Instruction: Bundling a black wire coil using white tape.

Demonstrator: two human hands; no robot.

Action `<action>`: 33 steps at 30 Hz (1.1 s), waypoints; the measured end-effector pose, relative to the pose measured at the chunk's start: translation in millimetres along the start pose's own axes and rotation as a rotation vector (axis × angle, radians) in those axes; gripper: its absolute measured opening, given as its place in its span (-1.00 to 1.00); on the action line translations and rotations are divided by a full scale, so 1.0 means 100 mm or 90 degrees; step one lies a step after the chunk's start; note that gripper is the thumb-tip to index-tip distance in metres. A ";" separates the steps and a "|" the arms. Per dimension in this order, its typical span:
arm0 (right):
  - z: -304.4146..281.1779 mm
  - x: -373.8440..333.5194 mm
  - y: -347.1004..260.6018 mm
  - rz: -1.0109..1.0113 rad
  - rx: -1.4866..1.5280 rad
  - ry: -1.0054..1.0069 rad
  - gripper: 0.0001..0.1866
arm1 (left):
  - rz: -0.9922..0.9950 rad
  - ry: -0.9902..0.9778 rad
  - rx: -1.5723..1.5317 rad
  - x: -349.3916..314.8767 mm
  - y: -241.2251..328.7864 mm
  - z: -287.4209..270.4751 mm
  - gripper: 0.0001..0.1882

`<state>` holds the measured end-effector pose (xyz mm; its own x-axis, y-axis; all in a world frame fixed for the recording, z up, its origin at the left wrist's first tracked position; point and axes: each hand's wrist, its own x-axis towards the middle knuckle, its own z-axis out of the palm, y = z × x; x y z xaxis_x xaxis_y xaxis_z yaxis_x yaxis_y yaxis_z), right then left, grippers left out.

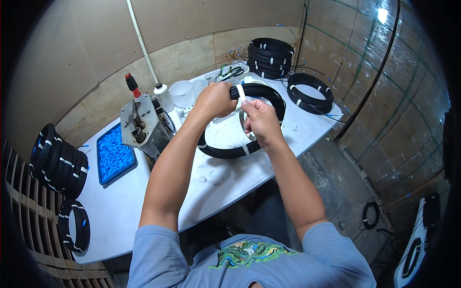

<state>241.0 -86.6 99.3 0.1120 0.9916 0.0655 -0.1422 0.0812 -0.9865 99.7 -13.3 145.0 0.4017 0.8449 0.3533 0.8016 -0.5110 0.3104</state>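
A coil of black cable [223, 152] is tilted up off the white table, with white tape bands around it. My left hand [215, 101] is closed around its upper left part. At the top of the coil a strip of white tape [241, 91] crosses the cable. My right hand [261, 120] pinches the lower end of that strip, its fingers curled. A roll of white tape [243, 126] shows at the inner side of the right hand, partly hidden by the fingers.
A metal press [144, 122] with a red-handled lever stands left of the coil, near a blue tray [117, 180] of small blue pieces. Behind are a white bottle [163, 98], a plastic tub [182, 94] and pliers [231, 73]. Stacked cable coils [270, 57] sit far right, others [60, 161] far left.
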 end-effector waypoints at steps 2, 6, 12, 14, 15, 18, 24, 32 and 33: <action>0.04 0.03 0.06 -0.016 -0.025 0.031 -0.71 | 0.004 0.000 0.003 -0.02 0.02 -0.01 -0.73; 0.01 0.18 0.25 -0.083 -0.123 0.116 -0.61 | 0.001 -0.011 0.003 -0.03 0.07 -0.03 -0.66; 0.06 0.23 0.26 -0.135 -0.134 0.126 -0.61 | -0.007 -0.004 -0.012 0.00 -0.02 -0.01 -0.66; 0.04 0.23 0.20 -0.182 -0.220 0.128 -0.62 | -0.003 0.002 -0.008 -0.02 -0.01 -0.04 -0.67; 0.04 0.23 0.17 -0.231 -0.307 0.130 -0.62 | -0.015 -0.007 -0.022 -0.03 -0.01 -0.07 -0.69; -0.11 0.41 0.58 -0.220 -0.669 0.072 -0.62 | 0.033 -0.009 -0.033 -0.03 0.10 -0.07 -0.73; -0.12 0.12 0.50 -0.287 -0.423 0.121 -0.76 | 0.071 -0.029 -0.037 0.02 -0.05 -0.08 -0.62; -0.17 -0.16 -0.20 -0.334 -0.017 -0.066 -0.12 | 0.088 -0.020 -0.091 -0.01 -0.15 -0.11 -0.29; -0.16 -0.16 -0.20 -0.330 -0.019 -0.066 -0.12 | 0.107 -0.002 -0.073 -0.01 -0.11 -0.09 -0.29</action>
<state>258.1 -105.7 115.2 0.0624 0.8270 0.5588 -0.0650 0.5620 -0.8246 86.5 -10.0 149.4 0.5269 0.7467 0.4059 0.6676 -0.6592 0.3461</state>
